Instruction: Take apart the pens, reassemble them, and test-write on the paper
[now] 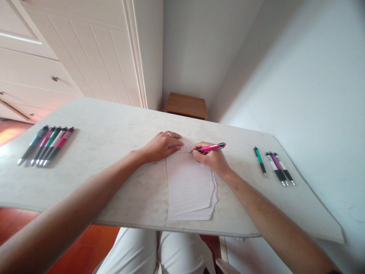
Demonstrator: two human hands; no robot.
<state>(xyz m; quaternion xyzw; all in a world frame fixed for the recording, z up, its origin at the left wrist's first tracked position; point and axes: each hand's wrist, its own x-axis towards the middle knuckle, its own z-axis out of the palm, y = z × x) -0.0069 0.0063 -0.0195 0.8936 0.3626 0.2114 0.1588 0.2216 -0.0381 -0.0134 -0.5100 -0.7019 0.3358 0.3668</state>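
A torn sheet of lined paper (188, 186) lies in the middle of the white table (114, 182). My right hand (212, 158) is closed round a pink pen (212, 147), whose tip touches the top of the paper. My left hand (161, 145), with a ring on one finger, lies flat with fingers stretched out on the paper's top left corner.
Several pens (47, 145) lie in a row at the table's left end. A green pen (260, 161) and three more pens (280, 168) lie at the right. A grey wall runs along the right, a wooden stand (186, 105) is behind, white cupboards (71, 53) at left.
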